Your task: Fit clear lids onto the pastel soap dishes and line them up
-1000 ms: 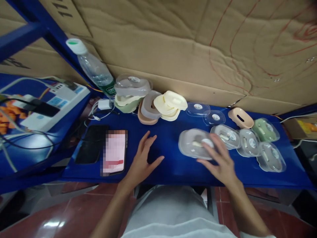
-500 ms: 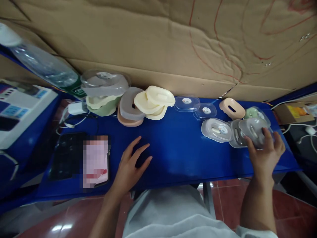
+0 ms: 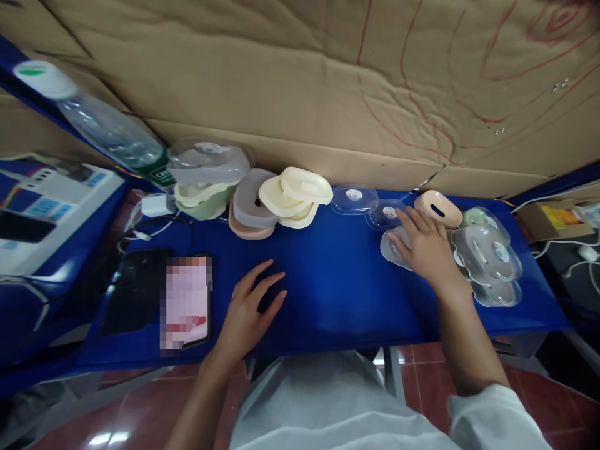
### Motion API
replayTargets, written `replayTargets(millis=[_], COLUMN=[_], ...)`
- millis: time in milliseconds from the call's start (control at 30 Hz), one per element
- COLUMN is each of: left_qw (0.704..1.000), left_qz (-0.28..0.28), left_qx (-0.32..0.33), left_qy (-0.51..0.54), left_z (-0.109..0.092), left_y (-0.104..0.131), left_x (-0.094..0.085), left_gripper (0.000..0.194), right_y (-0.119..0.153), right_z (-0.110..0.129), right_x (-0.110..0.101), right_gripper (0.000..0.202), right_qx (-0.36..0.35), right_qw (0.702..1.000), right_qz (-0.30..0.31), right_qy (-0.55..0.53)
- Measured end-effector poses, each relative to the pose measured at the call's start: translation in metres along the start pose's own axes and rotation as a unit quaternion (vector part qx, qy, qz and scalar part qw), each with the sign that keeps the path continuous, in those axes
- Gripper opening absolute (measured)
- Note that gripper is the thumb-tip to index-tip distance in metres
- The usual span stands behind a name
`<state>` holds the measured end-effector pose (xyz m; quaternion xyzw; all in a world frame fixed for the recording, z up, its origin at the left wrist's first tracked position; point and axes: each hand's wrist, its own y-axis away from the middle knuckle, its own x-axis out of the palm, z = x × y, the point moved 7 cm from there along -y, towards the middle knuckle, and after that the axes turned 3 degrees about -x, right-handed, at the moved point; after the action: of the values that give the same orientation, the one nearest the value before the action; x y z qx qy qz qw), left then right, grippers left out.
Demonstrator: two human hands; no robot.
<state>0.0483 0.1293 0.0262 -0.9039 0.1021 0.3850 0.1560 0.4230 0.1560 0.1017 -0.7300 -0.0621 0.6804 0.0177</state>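
My left hand (image 3: 253, 306) rests over the blue table with its fingers apart, holding nothing. To the right, my right hand (image 3: 426, 250) reaches over a clear-lidded soap box (image 3: 394, 250), fingers stretched out across its right part and hiding much of it. I cannot tell how firmly the fingertips touch it. Beyond them lie two clear lids, one nearer (image 3: 377, 215) and one farther (image 3: 354, 199). A peach slotted soap tray (image 3: 438, 209) is just past the hand. Right of my wrist, several clear-lidded boxes (image 3: 487, 253) sit close together, partly overlapping, beside a pale green piece (image 3: 475, 217).
Cream trays (image 3: 307, 187), a grey slotted piece (image 3: 255, 200) and green bases (image 3: 206, 200) are piled at the back left. A water bottle (image 3: 112, 137), a white adapter (image 3: 157, 205) and a phone (image 3: 187, 300) are on the left. A cardboard wall (image 3: 281, 81) closes the back.
My right hand has moved left from the far-right clear box to the leftmost clear-lidded one. The boxes on the right are now uncovered. My left hand is nearly unchanged.
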Motion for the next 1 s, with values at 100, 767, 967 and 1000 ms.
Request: replayTargets(millis=[100, 767, 967, 1000], left_qw=[1.0, 0.999, 0.999, 0.999], left_qz=[-0.005, -0.013, -0.003, -0.005], left_qx=[0.001, 0.007, 0.001, -0.001], left_qy=[0.015, 0.037, 0.038, 0.045], left_z=[-0.001, -0.002, -0.006, -0.007], left_y=[0.0, 0.0, 0.003, 0.005], left_x=[-0.001, -0.002, -0.004, -0.006], left_gripper=[0.03, 0.027, 0.032, 0.04], right_y=[-0.034, -0.083, -0.066, -0.058], right_z=[0.016, -0.077, -0.027, -0.007], right_x=[0.026, 0.02, -0.018, -0.024], right_gripper=[0.07, 0.047, 0.041, 0.041], right_qx=[0.016, 0.233, 0.151, 0.112], right_qw=[0.992, 0.965, 0.988, 0.993], right_qz=[0.122, 0.122, 0.009, -0.016], right_qy=[0.036, 0.017, -0.008, -0.017])
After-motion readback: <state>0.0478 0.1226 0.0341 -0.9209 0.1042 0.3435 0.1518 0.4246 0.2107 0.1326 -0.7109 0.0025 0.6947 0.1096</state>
